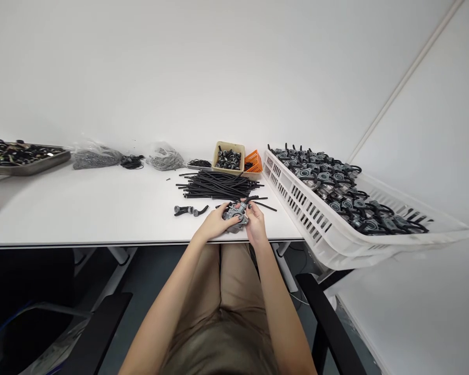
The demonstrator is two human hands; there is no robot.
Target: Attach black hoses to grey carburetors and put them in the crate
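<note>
Near the table's front edge, my left hand [216,225] is closed around the left side of a grey metal carburetor [235,212]. My right hand [257,224] pinches it from the right, where a short black rubber tube [250,199] sticks out at the top. The palm sides of both hands are hidden. To the left lie a few small grey caps with black rubber elbows [184,209], [200,211]. Just behind the carburetor is a pile of long black hoses [219,185], with one or two loose ones reaching right.
A white slatted crate [297,203] full of similar carburetors stands at the right. Behind the hoses are a cream bin [241,151] of caps and an orange basket [254,156]. Plastic bags [96,157] of small parts and a metal tray [42,165] sit left.
</note>
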